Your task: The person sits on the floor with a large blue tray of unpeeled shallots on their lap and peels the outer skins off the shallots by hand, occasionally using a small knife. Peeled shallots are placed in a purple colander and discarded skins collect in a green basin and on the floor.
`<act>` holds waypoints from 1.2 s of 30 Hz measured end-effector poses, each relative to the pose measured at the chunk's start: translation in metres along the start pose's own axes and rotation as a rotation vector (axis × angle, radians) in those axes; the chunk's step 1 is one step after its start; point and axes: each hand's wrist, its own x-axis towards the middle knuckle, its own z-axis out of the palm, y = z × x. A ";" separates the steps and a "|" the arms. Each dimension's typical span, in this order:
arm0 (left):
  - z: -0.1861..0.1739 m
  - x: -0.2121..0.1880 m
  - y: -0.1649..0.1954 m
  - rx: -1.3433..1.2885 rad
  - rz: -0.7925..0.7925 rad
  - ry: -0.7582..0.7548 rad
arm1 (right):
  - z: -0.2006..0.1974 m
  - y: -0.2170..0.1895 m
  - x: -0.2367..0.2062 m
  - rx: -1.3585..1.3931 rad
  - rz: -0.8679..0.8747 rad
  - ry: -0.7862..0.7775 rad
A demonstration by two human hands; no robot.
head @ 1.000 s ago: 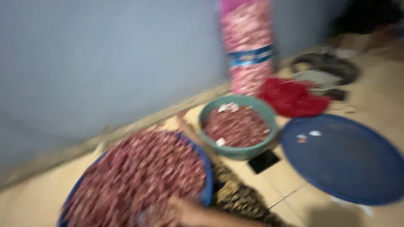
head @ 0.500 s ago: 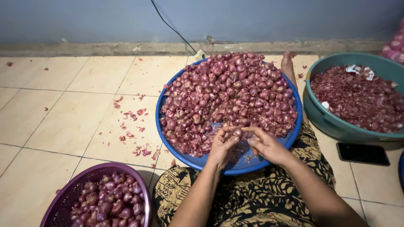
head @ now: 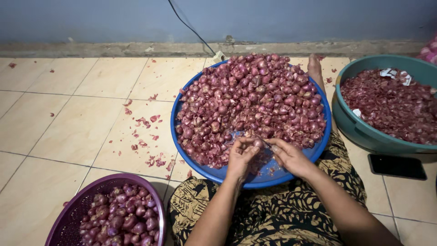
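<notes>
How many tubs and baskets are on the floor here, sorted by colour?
Blue tray heaped with shallots: 1
Teal basin of peels: 1
Purple basket of peeled shallots: 1
Total: 3

The left hand and right hand hold one shallot over the blue tray.

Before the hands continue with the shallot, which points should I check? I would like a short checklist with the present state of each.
1. Left hand grips one shallot above the blue tray: ok.
2. Right hand is close beside it: ok.
3. Small blade between the hands: cannot tell.
4. Purple basket has free room: ok.
5. Teal basin of skins is not overflowing: ok.
6. Floor near the tray free of skins: not ok.
</notes>
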 end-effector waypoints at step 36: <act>-0.001 -0.005 -0.001 -0.177 -0.063 -0.020 | 0.005 0.000 -0.009 0.000 -0.041 0.011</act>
